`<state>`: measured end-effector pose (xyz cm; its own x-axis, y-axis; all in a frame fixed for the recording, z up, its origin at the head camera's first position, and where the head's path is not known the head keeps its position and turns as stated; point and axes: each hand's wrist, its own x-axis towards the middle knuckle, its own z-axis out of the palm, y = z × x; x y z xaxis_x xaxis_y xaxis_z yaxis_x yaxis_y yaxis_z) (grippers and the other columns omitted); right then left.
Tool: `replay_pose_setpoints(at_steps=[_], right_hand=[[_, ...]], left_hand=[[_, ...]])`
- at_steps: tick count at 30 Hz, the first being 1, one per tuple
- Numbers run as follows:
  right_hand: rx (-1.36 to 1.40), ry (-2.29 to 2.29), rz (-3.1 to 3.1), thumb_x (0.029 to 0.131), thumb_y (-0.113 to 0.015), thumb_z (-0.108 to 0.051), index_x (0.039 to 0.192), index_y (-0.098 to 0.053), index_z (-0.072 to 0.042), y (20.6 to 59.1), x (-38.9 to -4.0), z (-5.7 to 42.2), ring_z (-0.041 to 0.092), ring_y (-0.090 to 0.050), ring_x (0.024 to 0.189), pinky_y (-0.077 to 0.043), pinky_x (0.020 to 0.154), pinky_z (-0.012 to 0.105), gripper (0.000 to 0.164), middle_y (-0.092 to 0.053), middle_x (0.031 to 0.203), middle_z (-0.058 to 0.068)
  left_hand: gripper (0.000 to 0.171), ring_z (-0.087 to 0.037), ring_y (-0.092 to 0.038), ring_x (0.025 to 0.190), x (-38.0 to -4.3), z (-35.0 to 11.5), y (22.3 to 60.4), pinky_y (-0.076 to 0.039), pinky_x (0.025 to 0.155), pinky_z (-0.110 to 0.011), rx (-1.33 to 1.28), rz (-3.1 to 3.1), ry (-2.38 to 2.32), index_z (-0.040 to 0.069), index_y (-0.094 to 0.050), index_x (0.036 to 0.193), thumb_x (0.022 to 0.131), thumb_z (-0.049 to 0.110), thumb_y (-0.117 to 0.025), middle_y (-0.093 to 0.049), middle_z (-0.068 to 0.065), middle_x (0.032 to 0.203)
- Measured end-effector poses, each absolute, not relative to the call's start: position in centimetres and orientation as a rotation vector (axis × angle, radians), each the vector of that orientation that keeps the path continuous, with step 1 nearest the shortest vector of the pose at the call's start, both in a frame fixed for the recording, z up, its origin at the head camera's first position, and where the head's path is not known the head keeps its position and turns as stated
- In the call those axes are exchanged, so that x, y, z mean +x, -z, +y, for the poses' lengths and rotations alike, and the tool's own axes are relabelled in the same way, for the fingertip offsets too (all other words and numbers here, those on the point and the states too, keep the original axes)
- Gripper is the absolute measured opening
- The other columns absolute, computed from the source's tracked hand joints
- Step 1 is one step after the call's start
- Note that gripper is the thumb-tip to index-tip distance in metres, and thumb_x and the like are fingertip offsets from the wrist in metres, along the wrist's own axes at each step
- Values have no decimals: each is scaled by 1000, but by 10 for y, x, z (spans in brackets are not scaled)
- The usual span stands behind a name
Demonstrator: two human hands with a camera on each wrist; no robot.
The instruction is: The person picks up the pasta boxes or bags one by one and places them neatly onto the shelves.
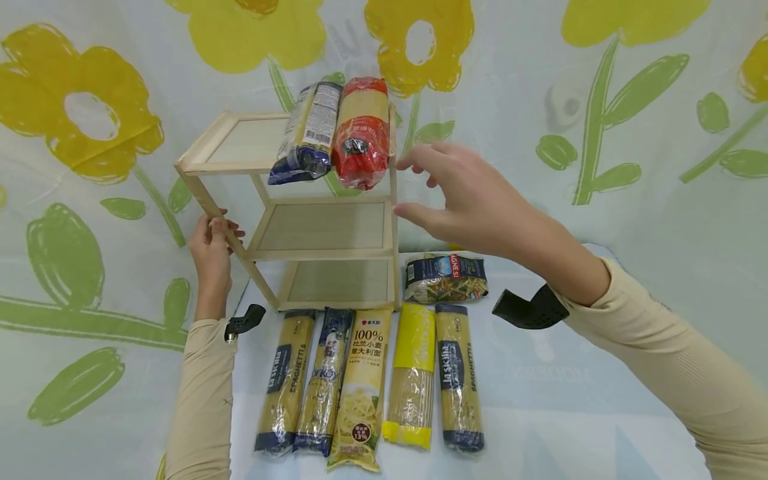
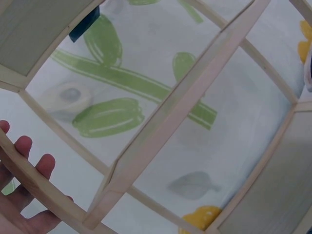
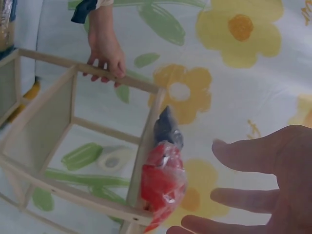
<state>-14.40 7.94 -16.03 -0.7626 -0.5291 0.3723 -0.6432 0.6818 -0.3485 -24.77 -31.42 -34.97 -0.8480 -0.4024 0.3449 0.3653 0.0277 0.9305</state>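
A small wooden three-tier shelf (image 1: 327, 225) stands against the flowered backdrop. My left hand (image 1: 211, 250) grips its left front post, and the left wrist view shows the fingers (image 2: 45, 165) around the wood. On the top tier, a red-ended pasta pack (image 1: 363, 133) lies beside a blue-and-yellow pasta pack (image 1: 309, 130); both jut past the front edge. My right hand (image 1: 462, 193) hangs in the air just right of the red-ended pack, with thumb and fingers apart and nothing between them. In the right wrist view, a gap shows between that hand and the red pack end (image 3: 165, 180).
In front of the shelf lie a la sicilia spaghetti pack (image 1: 287, 383), a blue-ended pack (image 1: 324, 383), a cream pack (image 1: 360, 393), a yellow pack (image 1: 413, 373) and another la sicilia pack (image 1: 459, 377). An Agnesi pasta bag (image 1: 447, 279) lies right of the shelf.
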Motion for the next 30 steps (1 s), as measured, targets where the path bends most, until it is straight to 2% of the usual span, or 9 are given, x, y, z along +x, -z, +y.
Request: replay_pose_setpoints(at_steps=[7,19,30], right_hand=[[931,-698,-2682,88,-68,-27,123,-55,-8,178,-137,97,23,-55,98,-44,84,41,42,-58,119,6],[916,-769,-2709,88,-69,-23,119,-58,-8,217,-120,122,22,-59,96,-49,81,41,36,-62,115,5],[745,-841,-2771,88,-69,-29,123,-57,-15,253,-97,138,20,-54,97,-47,66,34,39,-57,113,3]], left_hand=[[27,-20,-65,78,-246,-316,348,-50,64,-25,27,-1782,1854,13,-61,112,96,30,-48,-60,-9,89],[31,-18,-64,77,-250,-315,351,-50,67,-25,11,-1789,1834,12,-61,114,95,33,-49,-58,-9,90],[30,-20,-64,78,-248,-314,351,-50,69,-27,18,-1784,1839,13,-61,114,95,33,-49,-59,-8,89]])
